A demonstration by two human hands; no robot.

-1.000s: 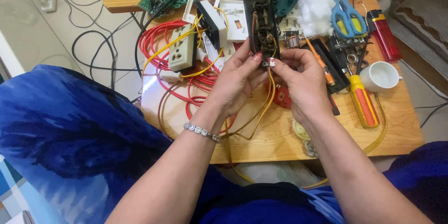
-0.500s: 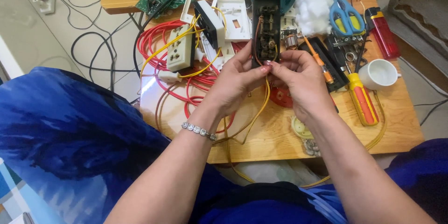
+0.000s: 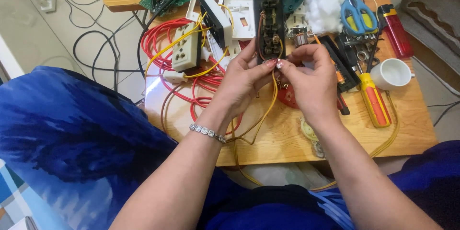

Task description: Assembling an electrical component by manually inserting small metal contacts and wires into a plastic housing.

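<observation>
Both hands hold a black socket module (image 3: 270, 26) upright above the wooden counter (image 3: 287, 134), its open back with brass terminals facing the camera. The left hand (image 3: 242, 83) is closed on the module's lower left edge, thumb and forefinger pinching near the bottom. The right hand (image 3: 309, 79) is closed too, its fingertips pinched at the bottom end where a yellow wire (image 3: 268, 105) meets the terminals and drops between the wrists.

To do this well, I judge that the module should be kept steady with the left hand while the right feeds the bare wire end squarely into its terminal, with no stray strands touching the neighbouring brass.

The only open container is a white cup (image 3: 390, 73) at the right, beside an orange-and-yellow screwdriver (image 3: 373, 98); it looks empty. Behind it lie blue-handled scissors (image 3: 357, 11), a red lighter (image 3: 395, 28) and a wad of white cotton (image 3: 325, 0). At the left, a beige socket block (image 3: 186, 47) sits on coils of red wire (image 3: 167, 43).
</observation>
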